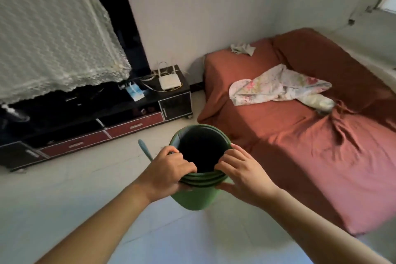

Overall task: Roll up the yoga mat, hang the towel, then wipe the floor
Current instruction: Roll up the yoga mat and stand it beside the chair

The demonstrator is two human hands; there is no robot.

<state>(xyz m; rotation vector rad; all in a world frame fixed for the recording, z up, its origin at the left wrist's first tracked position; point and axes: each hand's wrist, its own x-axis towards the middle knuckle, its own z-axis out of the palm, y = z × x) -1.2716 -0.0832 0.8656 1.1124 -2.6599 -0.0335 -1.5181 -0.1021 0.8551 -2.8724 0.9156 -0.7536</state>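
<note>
Green rolled yoga mat (199, 197) (spiral layers showing) clasped by both hands.

Pale tiled floor (64, 195) bearing a black TV stand (150, 100) along the wall and a rust-covered bed (300, 146); on the bed, floral cloth (276, 88) mid-surface, crumpled rag (243, 48) near its far corner.

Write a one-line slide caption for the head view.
Both hands, left and right, hold the rolled green yoga mat upright beside the red-covered sofa.
</note>
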